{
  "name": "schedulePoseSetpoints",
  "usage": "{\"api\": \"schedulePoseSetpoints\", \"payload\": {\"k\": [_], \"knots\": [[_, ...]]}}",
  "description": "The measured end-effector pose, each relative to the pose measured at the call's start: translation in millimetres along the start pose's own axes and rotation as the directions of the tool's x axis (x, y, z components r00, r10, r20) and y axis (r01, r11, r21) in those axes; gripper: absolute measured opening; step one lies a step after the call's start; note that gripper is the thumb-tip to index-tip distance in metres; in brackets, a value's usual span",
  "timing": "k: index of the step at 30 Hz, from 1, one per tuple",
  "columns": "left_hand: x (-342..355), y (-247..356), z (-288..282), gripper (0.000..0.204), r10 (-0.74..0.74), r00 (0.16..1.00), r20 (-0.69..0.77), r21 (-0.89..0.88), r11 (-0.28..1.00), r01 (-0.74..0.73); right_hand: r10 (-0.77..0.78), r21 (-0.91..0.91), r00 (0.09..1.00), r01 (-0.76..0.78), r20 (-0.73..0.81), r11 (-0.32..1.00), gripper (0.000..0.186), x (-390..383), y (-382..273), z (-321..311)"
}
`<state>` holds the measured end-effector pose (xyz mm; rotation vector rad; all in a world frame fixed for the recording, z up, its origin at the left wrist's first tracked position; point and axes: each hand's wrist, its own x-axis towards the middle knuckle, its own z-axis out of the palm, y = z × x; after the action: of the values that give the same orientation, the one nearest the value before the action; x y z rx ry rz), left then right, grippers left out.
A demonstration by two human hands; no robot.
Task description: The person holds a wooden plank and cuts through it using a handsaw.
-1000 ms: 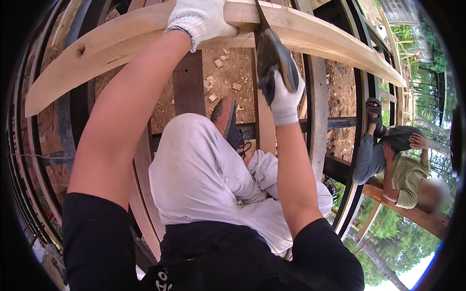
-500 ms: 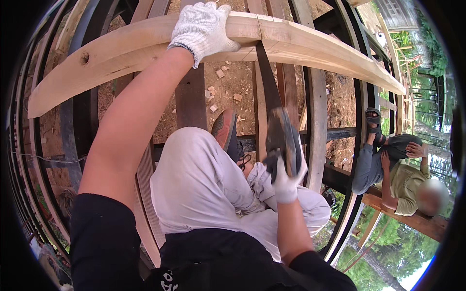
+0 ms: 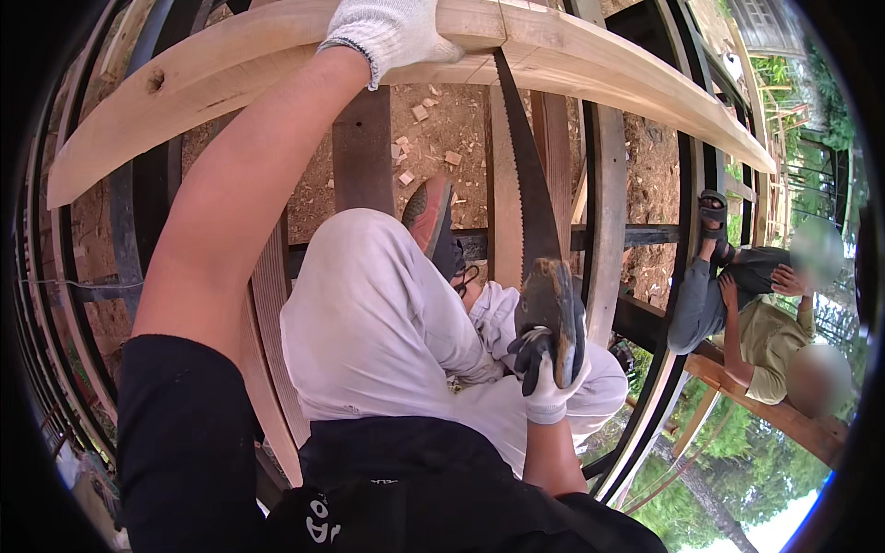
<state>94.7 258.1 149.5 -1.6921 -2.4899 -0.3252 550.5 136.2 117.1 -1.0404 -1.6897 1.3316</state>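
My left hand point(image 3: 391, 39), in a white knitted glove, grips the top of a long, curved wooden beam point(image 3: 217, 76); its fingertips run out of the picture at the upper edge. My right hand point(image 3: 550, 392), in a white and dark glove, is wrapped round the worn wooden handle of a handsaw point(image 3: 533, 175). The saw's dark toothed blade points away from me, its tip at the beam's near edge beside a narrow cut line. A knot shows near the beam's left end.
Dark and brown timbers point(image 3: 364, 152) run under and around me, with gaps down to the dirt. Wood chips point(image 3: 419, 112) lie on the ground below. On the right another person point(image 3: 774, 332) sits on the framework. My bent knee point(image 3: 359, 304) is between my arms.
My right hand has drawn the saw back toward me, so more blade shows outside the beam. My left hand stays on the beam, which sits slightly higher in view.
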Motion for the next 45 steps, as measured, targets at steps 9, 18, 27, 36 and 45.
{"api": "schedulePoseSetpoints", "payload": {"k": [9, 18, 27, 36, 45], "knots": [[0.0, 30.9, -5.7, 0.075, 0.012, 0.998, 0.057, -0.073, 0.997, -0.008, -0.161, -0.085, 0.987, 0.159, -0.006, 0.984, 0.06, 269.4, 47.7, 108.0], [-2.0, 5.8, -10.5, 0.079, -0.001, 0.998, -0.059, 0.026, 1.0, 0.003, -0.016, -0.082, 1.0, 0.017, 0.021, 0.996, 0.064, 2.2, -3.9, -2.7], [10.4, 20.2, 2.7, 0.092, 0.005, 1.0, -0.007, 0.044, 0.999, -0.004, -0.008, 0.011, 1.0, 0.008, -0.002, 1.0, 0.064, 225.3, 2.9, 116.4], [10.7, 18.8, 1.0, 0.097, 0.028, 1.0, -0.009, 0.09, 0.996, -0.027, -0.054, -0.15, 0.995, 0.066, 0.081, 0.987, 0.074, 12.7, -0.9, 1.7], [6.4, 20.6, 3.3, 0.095, 0.016, 1.0, 0.015, 0.066, 0.998, -0.017, -0.047, 0.009, 0.998, 0.048, -0.034, 0.999, 0.068, 209.1, 7.4, 116.4]]}}
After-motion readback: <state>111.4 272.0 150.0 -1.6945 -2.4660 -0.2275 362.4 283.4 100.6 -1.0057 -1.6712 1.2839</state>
